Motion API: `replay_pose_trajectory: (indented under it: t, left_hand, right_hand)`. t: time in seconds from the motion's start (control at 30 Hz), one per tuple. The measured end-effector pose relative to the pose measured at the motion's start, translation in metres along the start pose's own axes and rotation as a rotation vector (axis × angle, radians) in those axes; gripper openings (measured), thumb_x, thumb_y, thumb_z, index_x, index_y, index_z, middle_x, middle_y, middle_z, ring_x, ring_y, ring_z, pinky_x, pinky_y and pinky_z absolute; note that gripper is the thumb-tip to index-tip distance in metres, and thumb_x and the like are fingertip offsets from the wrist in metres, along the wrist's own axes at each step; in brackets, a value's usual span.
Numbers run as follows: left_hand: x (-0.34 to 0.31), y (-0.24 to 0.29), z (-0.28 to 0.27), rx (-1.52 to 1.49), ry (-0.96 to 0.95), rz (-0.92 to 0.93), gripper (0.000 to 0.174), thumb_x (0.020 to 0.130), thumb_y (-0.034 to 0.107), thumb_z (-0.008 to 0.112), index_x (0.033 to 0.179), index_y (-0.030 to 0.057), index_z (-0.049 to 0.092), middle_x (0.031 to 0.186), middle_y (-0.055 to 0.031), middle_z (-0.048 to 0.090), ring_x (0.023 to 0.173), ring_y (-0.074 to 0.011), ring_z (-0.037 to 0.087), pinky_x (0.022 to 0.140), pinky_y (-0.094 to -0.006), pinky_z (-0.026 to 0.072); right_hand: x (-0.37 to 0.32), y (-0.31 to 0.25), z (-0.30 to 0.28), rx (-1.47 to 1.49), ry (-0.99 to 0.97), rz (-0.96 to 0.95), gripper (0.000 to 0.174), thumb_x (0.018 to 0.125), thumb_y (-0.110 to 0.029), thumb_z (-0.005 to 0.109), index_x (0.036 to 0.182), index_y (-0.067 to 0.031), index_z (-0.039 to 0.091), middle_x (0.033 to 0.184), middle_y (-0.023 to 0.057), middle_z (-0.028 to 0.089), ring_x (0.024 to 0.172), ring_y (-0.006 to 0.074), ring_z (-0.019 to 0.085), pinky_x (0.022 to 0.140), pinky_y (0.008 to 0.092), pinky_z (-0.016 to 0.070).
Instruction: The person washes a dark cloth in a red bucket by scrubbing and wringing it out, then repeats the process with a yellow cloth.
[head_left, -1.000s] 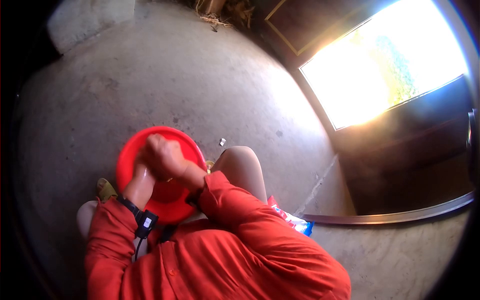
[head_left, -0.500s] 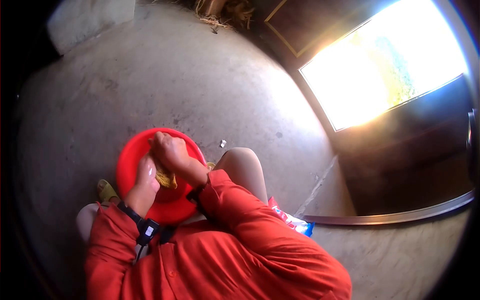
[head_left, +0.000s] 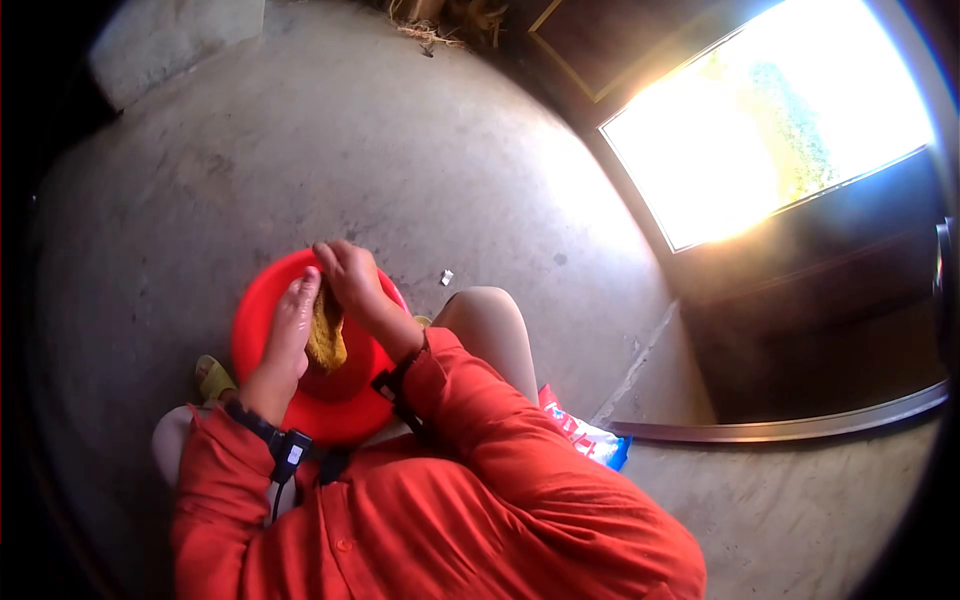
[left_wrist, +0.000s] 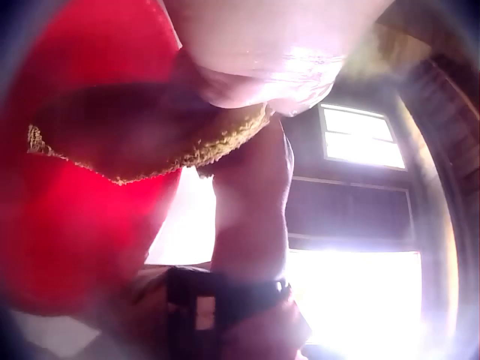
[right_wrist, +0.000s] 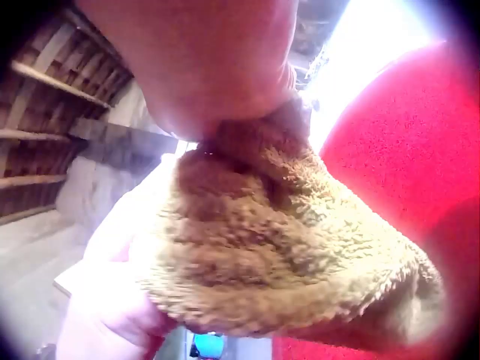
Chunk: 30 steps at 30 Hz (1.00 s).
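A yellow-brown fluffy cloth (head_left: 326,335) hangs between my two hands over a red plastic basin (head_left: 262,300). My right hand (head_left: 350,275) grips its upper end, knuckles upward, near the basin's far rim. Beside it on the left, my wet left hand (head_left: 292,320) holds the cloth's side, fingers pointing away from me. In the right wrist view the pile of the cloth (right_wrist: 255,232) fills the middle, bunched at the top and spreading downward. The left wrist view shows the cloth's fuzzy edge (left_wrist: 217,146) drooping below the hand. Some of the fingers are hidden behind the cloth.
The basin stands between my knees (head_left: 490,325) on a concrete floor (head_left: 400,150). A red, white and blue packet (head_left: 585,430) lies to the right, by a metal door track (head_left: 780,432). A small white scrap (head_left: 447,277) is on the floor beyond the basin.
My hands were clasped tightly together around the cloth, then moved apart. More of the cloth now shows, hanging down between them, and both hands have shifted slightly away from my body.
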<state>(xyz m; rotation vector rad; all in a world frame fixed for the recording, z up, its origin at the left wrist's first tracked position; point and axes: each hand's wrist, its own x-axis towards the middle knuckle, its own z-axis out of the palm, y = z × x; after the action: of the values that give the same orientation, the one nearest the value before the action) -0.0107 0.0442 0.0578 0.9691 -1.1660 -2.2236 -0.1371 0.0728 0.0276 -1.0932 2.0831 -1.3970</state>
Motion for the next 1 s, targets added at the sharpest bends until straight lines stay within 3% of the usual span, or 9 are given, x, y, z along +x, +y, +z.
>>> replay_pose_trajectory:
  t: [0.13,0.23,0.3,0.5,0.63,0.83,0.9,0.93,1.0]
  left_hand:
    - [-0.002,0.004,0.0,0.224,-0.248,0.093,0.024,0.091,0.011,0.059,0.111,0.0007,0.054,0.102,-0.0056,0.06,0.094,-0.0147,0.058,0.084,-0.0292,0.0474]
    - [-0.003,0.013,0.003,0.311,-0.036,0.224,0.022,0.091,0.006,0.054,0.112,-0.0007,0.056,0.102,-0.0066,0.061,0.092,-0.0146,0.059,0.083,-0.0295,0.0481]
    - [0.003,0.011,-0.009,0.37,0.133,0.252,0.025,0.092,0.014,0.055,0.111,-0.001,0.058,0.1,-0.0073,0.062,0.09,-0.0137,0.058,0.081,-0.0295,0.0469]
    - [0.005,0.026,-0.019,-0.001,0.202,0.235,0.031,0.093,0.029,0.058,0.108,0.0017,0.056,0.099,-0.0051,0.06,0.088,-0.0125,0.057,0.081,-0.0267,0.0465]
    - [0.008,0.033,-0.024,-0.208,0.236,0.184,0.035,0.093,0.033,0.057,0.111,0.003,0.055,0.104,-0.007,0.06,0.092,-0.0171,0.06,0.083,-0.0321,0.0484]
    - [0.011,0.018,-0.032,-0.489,-0.028,-0.051,0.047,0.093,0.042,0.052,0.114,0.001,0.053,0.113,-0.0124,0.059,0.102,-0.0257,0.059,0.09,-0.0392,0.0481]
    - [0.017,0.003,-0.031,-0.504,0.091,-0.148,0.05,0.095,0.047,0.046,0.116,0.0028,0.054,0.113,-0.0113,0.06,0.103,-0.0246,0.059,0.09,-0.0381,0.0477]
    - [0.017,-0.003,-0.031,-0.463,0.068,-0.121,0.05,0.095,0.048,0.043,0.116,0.0043,0.054,0.111,-0.0112,0.06,0.101,-0.0238,0.059,0.089,-0.0376,0.0479]
    - [0.037,-0.051,-0.058,0.058,-0.067,0.265,0.047,0.097,0.048,0.038,0.115,0.0071,0.052,0.108,-0.0111,0.059,0.095,-0.0217,0.058,0.084,-0.0373,0.0484]
  right_hand:
    - [0.006,-0.012,-0.019,0.227,-0.042,0.027,0.037,0.09,-0.034,0.057,0.084,0.0023,0.059,0.069,0.0175,0.06,0.067,0.0238,0.057,0.062,0.0385,0.0453]
    - [0.006,-0.022,-0.036,0.232,-0.175,0.055,0.043,0.091,-0.04,0.056,0.09,0.0023,0.06,0.073,0.0062,0.059,0.067,0.014,0.055,0.056,0.0292,0.0462]
    - [-0.002,-0.037,-0.046,0.223,-0.267,0.086,0.044,0.09,-0.042,0.058,0.096,0.0019,0.06,0.075,0.006,0.06,0.068,0.0134,0.056,0.054,0.0291,0.0463]
    - [-0.015,-0.032,-0.06,0.233,-0.815,0.228,0.039,0.083,-0.031,0.067,0.105,0.0002,0.061,0.082,0.0076,0.063,0.072,0.014,0.059,0.054,0.0287,0.0472]
    - [-0.008,-0.012,-0.049,0.079,-0.446,-0.001,0.029,0.079,-0.016,0.069,0.102,0.0005,0.062,0.081,0.0059,0.062,0.073,0.0122,0.059,0.06,0.0267,0.0483]
    - [-0.012,-0.037,-0.048,0.463,-0.165,0.067,0.021,0.077,-0.011,0.068,0.091,-0.0002,0.057,0.074,0.0034,0.058,0.072,0.0111,0.055,0.063,0.0277,0.048]
    - [-0.023,-0.048,-0.031,0.386,-0.053,-0.114,0.024,0.079,-0.009,0.066,0.097,-0.0024,0.051,0.08,0.0062,0.059,0.072,0.0147,0.058,0.063,0.0295,0.0492]
    - [-0.033,-0.058,-0.022,0.348,-0.039,-0.23,0.026,0.079,-0.008,0.067,0.098,-0.0036,0.051,0.081,0.0081,0.059,0.072,0.0184,0.06,0.063,0.0308,0.0497]
    - [-0.045,-0.064,-0.005,0.115,-0.042,-0.516,0.028,0.077,-0.01,0.069,0.097,-0.0059,0.051,0.082,0.0106,0.058,0.074,0.0242,0.062,0.064,0.0339,0.0509]
